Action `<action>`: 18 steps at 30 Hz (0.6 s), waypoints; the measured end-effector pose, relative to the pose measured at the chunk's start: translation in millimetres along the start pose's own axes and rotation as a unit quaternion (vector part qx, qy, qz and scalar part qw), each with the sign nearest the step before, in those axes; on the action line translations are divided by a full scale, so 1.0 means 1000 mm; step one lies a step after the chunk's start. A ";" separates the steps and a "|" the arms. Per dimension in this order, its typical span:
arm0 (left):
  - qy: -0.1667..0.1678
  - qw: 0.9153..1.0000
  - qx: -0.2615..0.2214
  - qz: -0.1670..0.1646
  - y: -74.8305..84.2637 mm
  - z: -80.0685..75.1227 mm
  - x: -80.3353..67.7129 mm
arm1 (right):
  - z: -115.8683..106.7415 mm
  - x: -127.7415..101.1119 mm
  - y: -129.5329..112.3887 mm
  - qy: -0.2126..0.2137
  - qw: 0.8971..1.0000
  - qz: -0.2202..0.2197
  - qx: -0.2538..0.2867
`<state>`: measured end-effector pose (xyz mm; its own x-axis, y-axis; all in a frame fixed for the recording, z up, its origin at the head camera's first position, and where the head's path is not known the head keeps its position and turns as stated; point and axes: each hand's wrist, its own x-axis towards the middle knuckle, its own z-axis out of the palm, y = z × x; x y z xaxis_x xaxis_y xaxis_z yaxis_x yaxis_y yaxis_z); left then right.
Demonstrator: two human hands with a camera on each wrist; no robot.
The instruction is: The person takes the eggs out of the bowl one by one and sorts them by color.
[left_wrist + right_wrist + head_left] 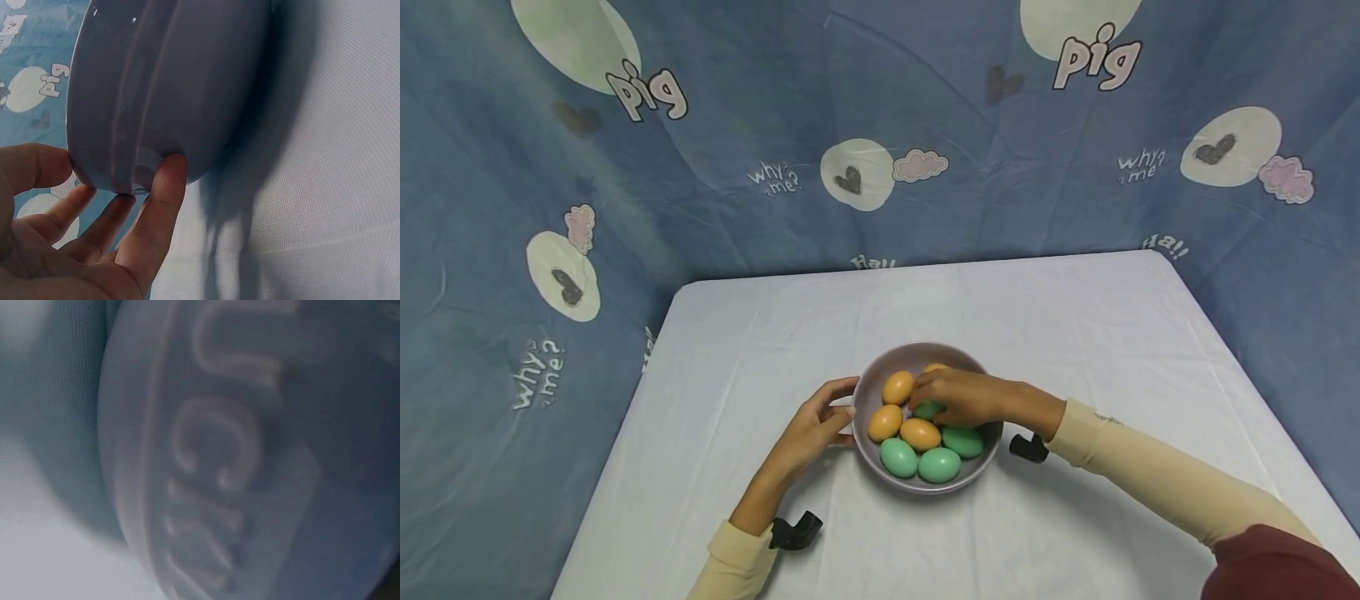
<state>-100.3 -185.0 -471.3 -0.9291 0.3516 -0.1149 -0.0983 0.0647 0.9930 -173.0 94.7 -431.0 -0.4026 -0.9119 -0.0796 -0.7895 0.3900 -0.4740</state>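
Observation:
A grey bowl [925, 348] stands near the table's front middle and holds several orange eggs [898, 387] and green eggs [898, 457]. My left hand [848, 398] lies against the bowl's left side. In the left wrist view its straight fingers [156, 206] touch the bowl's outer wall [175, 81]. My right hand [936, 398] reaches into the bowl from the right, fingers curled over a green egg [928, 410] that is mostly hidden beneath them. The right wrist view shows only the blurred bowl wall [237, 456] with raised letters, very close.
The bowl sits on a white tablecloth [1075, 333]. A blue printed backdrop [760, 125] closes in the back and both sides. Black camera mounts [797, 531] sit on both wrists. The table's edges run close on the left and right.

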 end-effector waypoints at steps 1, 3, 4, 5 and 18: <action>0.001 1.000 0.000 -0.001 0.000 0.000 0.000 | -0.001 0.000 0.000 0.003 1.000 -0.001 0.003; 0.001 1.000 0.000 -0.003 0.000 0.000 0.000 | -0.003 -0.001 -0.001 0.010 1.000 -0.009 0.014; 0.001 1.000 -0.001 -0.003 0.000 0.001 0.000 | -0.004 -0.002 0.000 0.013 1.000 -0.014 0.017; 0.001 1.000 -0.001 -0.003 0.000 0.001 0.000 | -0.005 -0.002 0.000 0.016 0.999 -0.020 0.021; 0.008 1.000 -0.006 -0.014 0.001 0.002 0.000 | -0.021 -0.012 -0.005 0.031 0.999 0.002 0.029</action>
<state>-99.7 -183.2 -470.1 -0.9317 0.3343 -0.1421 -0.1282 0.0634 0.9897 -174.0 106.3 -409.1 -0.4356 -0.8997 -0.0284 -0.7601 0.3846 -0.5237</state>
